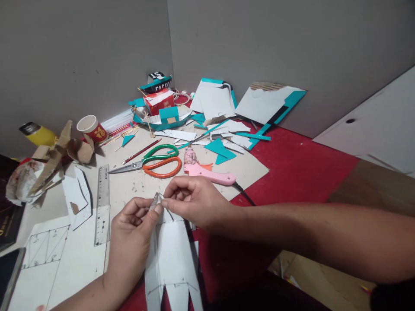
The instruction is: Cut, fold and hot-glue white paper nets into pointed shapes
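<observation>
A long white cardboard cutout [177, 255] with pencil lines and pointed flaps at its near end lies toward me at the table's front. My left hand [134, 224] pinches its far tip from the left. From the right, my right hand [194, 201] pinches the same tip, fingers closed, the fingertips of both hands nearly touching. Just beyond my hands lies a pink glue gun [207, 172], its nozzle pointing away. Scissors [152, 163] with green and orange handles rest to its left, and a clear ruler [103, 203] lies beside my left hand.
Cardboard scraps [227, 134] and a teal cardboard boat [168, 119] cover the back. A paper cup [92, 127], a yellow bottle [39, 134] and brown cardboard pieces [55, 155] stand at left. A pencil [141, 151] lies behind the scissors. A phone [11, 274] sits at lower left.
</observation>
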Action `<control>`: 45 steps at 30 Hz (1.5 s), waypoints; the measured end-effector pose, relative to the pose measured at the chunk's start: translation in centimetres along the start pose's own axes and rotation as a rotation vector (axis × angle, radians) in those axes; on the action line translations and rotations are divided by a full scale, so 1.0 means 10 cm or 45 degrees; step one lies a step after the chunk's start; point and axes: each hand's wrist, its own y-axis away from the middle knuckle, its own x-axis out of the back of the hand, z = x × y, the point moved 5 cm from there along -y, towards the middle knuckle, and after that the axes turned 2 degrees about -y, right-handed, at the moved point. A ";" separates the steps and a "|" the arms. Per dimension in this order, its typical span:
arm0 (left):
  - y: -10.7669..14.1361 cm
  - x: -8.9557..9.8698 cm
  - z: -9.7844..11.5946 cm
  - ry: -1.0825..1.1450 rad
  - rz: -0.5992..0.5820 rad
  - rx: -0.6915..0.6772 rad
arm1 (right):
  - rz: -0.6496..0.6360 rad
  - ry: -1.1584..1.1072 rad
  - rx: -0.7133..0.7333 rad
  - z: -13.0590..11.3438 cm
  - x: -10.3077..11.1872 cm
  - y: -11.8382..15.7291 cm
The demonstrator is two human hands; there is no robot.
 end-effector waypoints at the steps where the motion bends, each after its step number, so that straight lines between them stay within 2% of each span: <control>1: 0.00 0.00 0.00 0.002 0.001 0.007 | 0.002 0.001 0.004 0.00 0.00 0.00; 7: 0.00 0.00 0.00 0.016 0.012 0.006 | 0.005 0.012 -0.008 0.03 0.00 0.02; 19: -0.02 -0.03 -0.02 0.098 -0.082 0.009 | -0.040 0.012 -0.026 0.03 -0.01 0.00; 32: -0.03 -0.04 -0.02 0.188 -0.126 0.049 | -0.100 0.291 0.000 -0.09 0.00 0.01; 45: -0.02 -0.02 -0.04 0.188 -0.140 -0.013 | -0.123 0.322 0.017 -0.10 -0.04 0.03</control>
